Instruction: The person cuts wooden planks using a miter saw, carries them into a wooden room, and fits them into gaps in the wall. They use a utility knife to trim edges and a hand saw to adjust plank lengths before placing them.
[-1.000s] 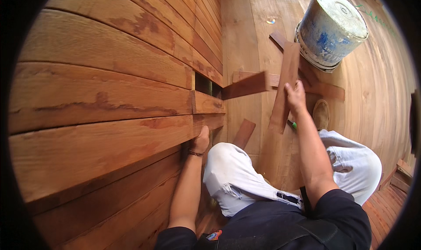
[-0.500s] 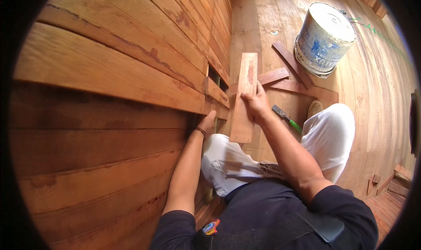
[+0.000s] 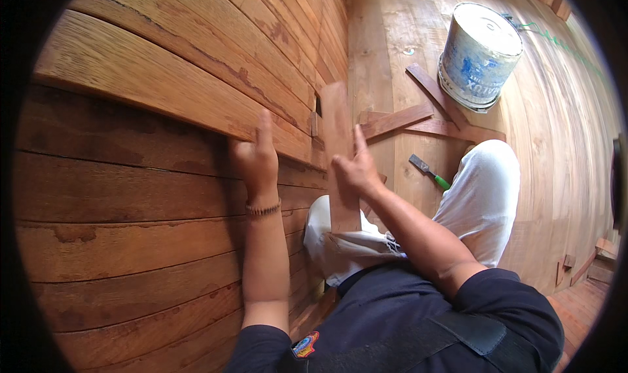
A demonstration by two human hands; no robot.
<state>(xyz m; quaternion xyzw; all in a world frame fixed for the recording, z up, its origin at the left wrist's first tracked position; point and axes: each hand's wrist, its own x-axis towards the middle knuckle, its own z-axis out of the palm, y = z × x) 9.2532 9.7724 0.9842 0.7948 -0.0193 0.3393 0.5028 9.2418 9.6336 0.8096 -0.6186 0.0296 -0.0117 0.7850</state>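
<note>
Left hand (image 3: pixel 256 160) is now resting farther left on the wall board (image 3: pixel 163 91), one digit pointing up, grip unclear. Right hand (image 3: pixel 356 171) is holding the loose plank (image 3: pixel 339 125), coming nearer the wall (image 3: pixel 118 193), partly blocking its gap (image 3: pixel 318 105) from view.

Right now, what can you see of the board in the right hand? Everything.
The board is a flat, narrow, straight strip, reddish-brown, apparently wood, slightly blurred. The right hand grips it near mid-length, thumb on the face toward the camera. Its far end shows beside the plank wall, its near end in front of the left knee; whether it touches either is unclear. The left hand is off it.
</note>
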